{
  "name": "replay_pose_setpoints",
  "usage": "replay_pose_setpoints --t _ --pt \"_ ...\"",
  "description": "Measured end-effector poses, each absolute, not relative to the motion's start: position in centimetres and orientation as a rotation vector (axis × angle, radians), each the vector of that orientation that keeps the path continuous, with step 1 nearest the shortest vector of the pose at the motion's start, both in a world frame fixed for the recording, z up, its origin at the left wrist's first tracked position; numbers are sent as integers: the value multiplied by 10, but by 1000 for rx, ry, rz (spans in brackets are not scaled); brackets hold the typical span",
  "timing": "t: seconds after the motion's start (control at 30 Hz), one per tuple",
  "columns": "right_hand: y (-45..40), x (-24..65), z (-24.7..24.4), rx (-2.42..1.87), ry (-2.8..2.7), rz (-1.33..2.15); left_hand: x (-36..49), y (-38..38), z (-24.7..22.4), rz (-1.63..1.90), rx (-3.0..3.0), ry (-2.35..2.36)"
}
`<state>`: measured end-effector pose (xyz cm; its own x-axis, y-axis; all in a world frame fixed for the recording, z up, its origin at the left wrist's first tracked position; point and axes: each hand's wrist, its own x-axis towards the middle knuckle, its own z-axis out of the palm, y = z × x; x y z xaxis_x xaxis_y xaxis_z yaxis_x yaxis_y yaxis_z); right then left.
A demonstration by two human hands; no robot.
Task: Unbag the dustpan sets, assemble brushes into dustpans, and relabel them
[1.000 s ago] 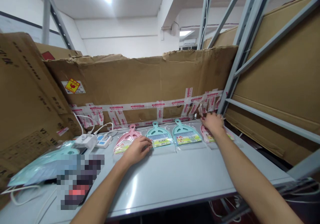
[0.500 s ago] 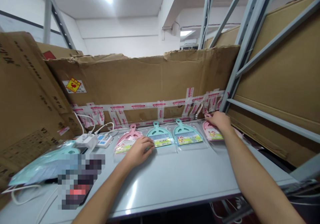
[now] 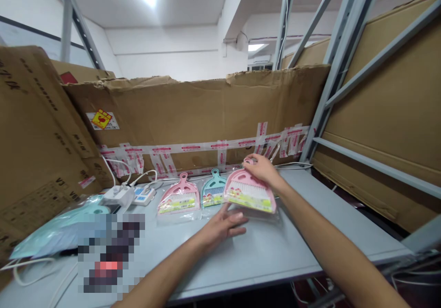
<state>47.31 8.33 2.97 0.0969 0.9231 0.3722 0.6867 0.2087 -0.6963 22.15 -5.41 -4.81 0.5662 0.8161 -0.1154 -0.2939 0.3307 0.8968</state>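
My right hand (image 3: 262, 170) is closed on the handle of a pink dustpan and brush set (image 3: 251, 191) in clear wrapping, tilted above the grey tabletop. My left hand (image 3: 225, 225) is open, fingers spread, just below the lower left corner of that pink set; whether it touches the wrapping I cannot tell. To the left lie a teal dustpan set (image 3: 212, 192) and another pink dustpan set (image 3: 181, 195), handles toward the back. A second teal set is hidden behind the held pink one.
A power strip (image 3: 143, 195) and white plug adapter (image 3: 119, 193) with cables sit at the back left. Wrapped teal items (image 3: 65, 221) and a pixelated dark object (image 3: 113, 253) lie at the left. A taped cardboard sheet (image 3: 193, 110) walls the back; metal shelf posts (image 3: 339, 64) stand right.
My right hand has lifted the pink dustpan set from the right end and carried it left over the teal one. My left hand has moved right, toward me, and its fingers have spread.
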Motion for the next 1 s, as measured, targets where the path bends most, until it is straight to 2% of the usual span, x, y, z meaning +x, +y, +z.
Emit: replay_pose_setpoints --t 0.1,0.27,0.37,0.5,0.73,1.0 --pt "85 447 14 -1405 -1564 554 214 -46 -43 912 920 645" --pt "77 436 -4 -1195 -1363 1107 194 -23 -42 1213 836 824" --pt "71 435 -10 -1104 -1215 1268 185 -15 -41 1287 876 872" --pt "69 429 -16 -1049 -1216 1257 177 -15 -33 1360 1188 918" --pt "66 425 -25 -1028 -1597 1050 155 -24 -12 1404 1964 1175" --pt "67 423 -39 -1025 -1702 1041 145 -14 -14 1383 2037 1222"
